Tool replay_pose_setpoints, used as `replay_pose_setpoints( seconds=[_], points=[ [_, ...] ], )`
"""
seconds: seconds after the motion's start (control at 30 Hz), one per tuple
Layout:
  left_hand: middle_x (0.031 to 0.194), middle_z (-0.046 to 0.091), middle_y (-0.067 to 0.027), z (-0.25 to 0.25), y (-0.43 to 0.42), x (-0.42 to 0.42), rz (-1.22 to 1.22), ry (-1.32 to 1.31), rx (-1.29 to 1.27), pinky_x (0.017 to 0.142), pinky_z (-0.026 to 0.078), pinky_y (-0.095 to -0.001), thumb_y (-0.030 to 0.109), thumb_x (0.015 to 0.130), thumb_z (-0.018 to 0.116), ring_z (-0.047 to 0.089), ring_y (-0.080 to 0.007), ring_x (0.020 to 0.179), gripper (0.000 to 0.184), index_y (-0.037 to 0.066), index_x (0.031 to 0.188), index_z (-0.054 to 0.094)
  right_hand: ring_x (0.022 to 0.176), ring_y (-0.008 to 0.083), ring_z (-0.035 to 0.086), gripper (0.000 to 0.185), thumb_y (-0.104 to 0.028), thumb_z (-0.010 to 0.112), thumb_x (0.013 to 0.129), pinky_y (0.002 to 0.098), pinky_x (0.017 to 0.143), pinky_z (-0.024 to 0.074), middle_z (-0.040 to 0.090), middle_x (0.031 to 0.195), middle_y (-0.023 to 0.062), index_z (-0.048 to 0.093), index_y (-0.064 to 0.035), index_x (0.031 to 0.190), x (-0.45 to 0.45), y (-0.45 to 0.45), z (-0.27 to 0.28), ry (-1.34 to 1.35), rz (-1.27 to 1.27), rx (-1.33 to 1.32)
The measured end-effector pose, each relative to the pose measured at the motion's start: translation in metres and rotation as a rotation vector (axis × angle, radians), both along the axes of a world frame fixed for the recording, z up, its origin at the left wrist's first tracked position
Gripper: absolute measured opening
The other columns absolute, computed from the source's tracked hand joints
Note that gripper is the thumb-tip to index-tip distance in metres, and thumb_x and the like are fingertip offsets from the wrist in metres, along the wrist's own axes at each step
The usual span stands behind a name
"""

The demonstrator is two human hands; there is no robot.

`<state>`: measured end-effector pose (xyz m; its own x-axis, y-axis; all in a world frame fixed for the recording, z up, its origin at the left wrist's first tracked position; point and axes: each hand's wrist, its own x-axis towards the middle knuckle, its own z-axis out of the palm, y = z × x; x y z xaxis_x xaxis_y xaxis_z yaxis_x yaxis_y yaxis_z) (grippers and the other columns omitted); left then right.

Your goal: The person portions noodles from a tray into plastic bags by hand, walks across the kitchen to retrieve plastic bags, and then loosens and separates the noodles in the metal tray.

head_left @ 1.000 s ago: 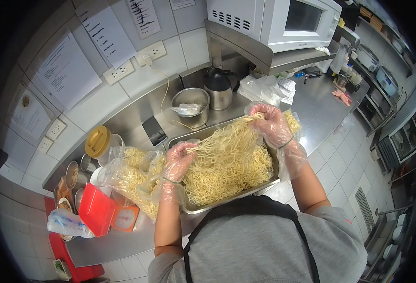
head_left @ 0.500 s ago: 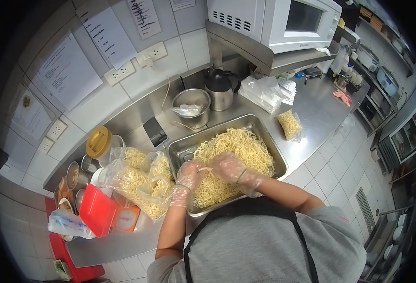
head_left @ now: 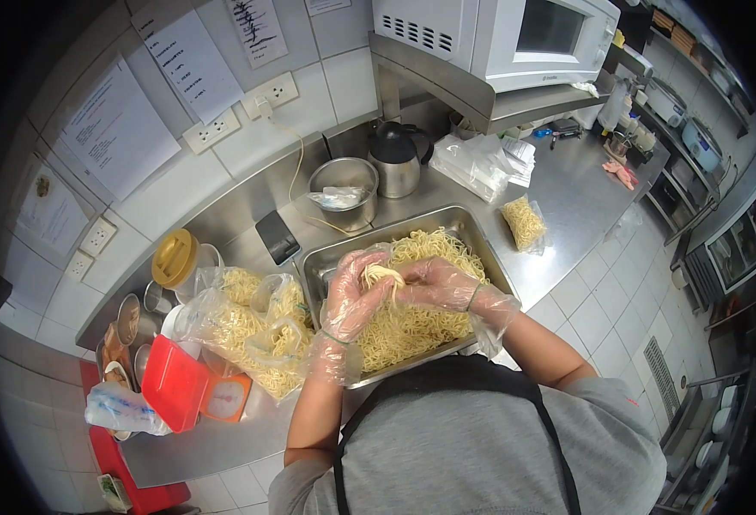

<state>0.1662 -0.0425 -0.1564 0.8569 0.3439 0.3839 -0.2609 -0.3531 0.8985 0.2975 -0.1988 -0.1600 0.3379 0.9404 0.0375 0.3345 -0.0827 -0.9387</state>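
Yellow noodles (head_left: 412, 335) fill most of a deep steel tray (head_left: 320, 257) in front of me. Above them my left hand (head_left: 356, 287), in a clear plastic glove with a green band at the wrist, is closed around a small clump of noodles (head_left: 381, 276). My right hand (head_left: 438, 283), gloved the same way, meets it from the right, its fingers pinching the same clump. Left of the tray lie clear plastic bags of noodles (head_left: 249, 330). One more bagged portion of noodles (head_left: 524, 225) rests on the counter beyond the tray's right side.
Behind the tray stand a steel pot (head_left: 344, 193) and a black-topped steel jug (head_left: 393, 159). A stack of clear bags (head_left: 472, 167) lies beside them. To the left are an orange scale (head_left: 225, 398), a red container (head_left: 175, 382) and a gold-lidded jar (head_left: 175, 257). A microwave (head_left: 541, 43) sits overhead.
Both hands have risen from the noodles in the tray and come together, now with a small clump between them. The whole view has shifted slightly.
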Motion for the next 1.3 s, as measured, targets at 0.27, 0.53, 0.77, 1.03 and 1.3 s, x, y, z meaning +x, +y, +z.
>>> replay_pose_setpoints(
  seconds=[0.27, 0.53, 0.77, 1.03, 1.3],
  points=[
    [0.107, 0.057, -0.0077, -0.009, 0.002, -0.005, 0.386, 0.070, 0.264, 0.085, 0.050, -0.0290, 0.011, 0.078, 0.080, 0.059, -0.0157, 0.098, 0.030, -0.001, 0.101, 0.064, 0.069, 0.0054, 0.052, 0.018, -0.019, 0.069, 0.088, 0.0245, 0.063, 0.0426, 0.062, 0.076, -0.0015, 0.067, -0.0024, 0.082, -0.003, -0.001, -0.005, 0.375, -0.096, 0.093],
    [0.089, 0.068, -0.0058, -0.023, -0.016, -0.010, 0.115, 0.223, -0.124, 0.075, 0.050, -0.0265, 0.024, 0.090, 0.070, 0.060, -0.0101, 0.083, 0.033, -0.004, 0.106, 0.067, 0.071, 0.0238, 0.061, 0.031, -0.035, 0.066, 0.088, 0.0360, 0.068, 0.0464, 0.064, 0.076, 0.0095, 0.068, -0.0042, 0.084, -0.007, 0.004, -0.005, -0.300, -0.082, -0.092],
    [0.086, 0.067, -0.0067, -0.016, -0.013, -0.013, 0.087, 0.286, -0.010, 0.074, 0.050, -0.0268, 0.023, 0.090, 0.069, 0.060, -0.0112, 0.079, 0.030, -0.004, 0.103, 0.066, 0.074, 0.0372, 0.059, 0.042, -0.043, 0.061, 0.088, 0.0449, 0.072, 0.0459, 0.062, 0.077, 0.0183, 0.067, -0.0021, 0.083, -0.001, 0.005, -0.014, -0.522, -0.062, 0.067],
    [0.082, 0.062, -0.0055, -0.014, -0.018, -0.013, 0.110, 0.343, -0.012, 0.071, 0.046, -0.0274, 0.019, 0.093, 0.063, 0.053, -0.0105, 0.076, 0.022, -0.003, 0.097, 0.065, 0.064, 0.0233, 0.061, 0.027, -0.027, 0.063, 0.085, 0.0372, 0.063, 0.0481, 0.064, 0.073, 0.0176, 0.068, -0.0014, 0.091, 0.002, -0.001, -0.003, -0.115, -0.291, -0.025],
    [0.075, 0.058, -0.0013, -0.027, -0.025, -0.009, 0.073, 0.179, -0.046, 0.066, 0.044, -0.0265, 0.017, 0.093, 0.064, 0.049, -0.0087, 0.071, 0.019, -0.002, 0.093, 0.067, 0.068, 0.0243, 0.066, 0.022, -0.017, 0.066, 0.081, 0.0354, 0.067, 0.0523, 0.068, 0.078, 0.0169, 0.068, 0.0012, 0.093, -0.007, 0.003, -0.006, -0.121, -0.247, 0.114]
  ],
)
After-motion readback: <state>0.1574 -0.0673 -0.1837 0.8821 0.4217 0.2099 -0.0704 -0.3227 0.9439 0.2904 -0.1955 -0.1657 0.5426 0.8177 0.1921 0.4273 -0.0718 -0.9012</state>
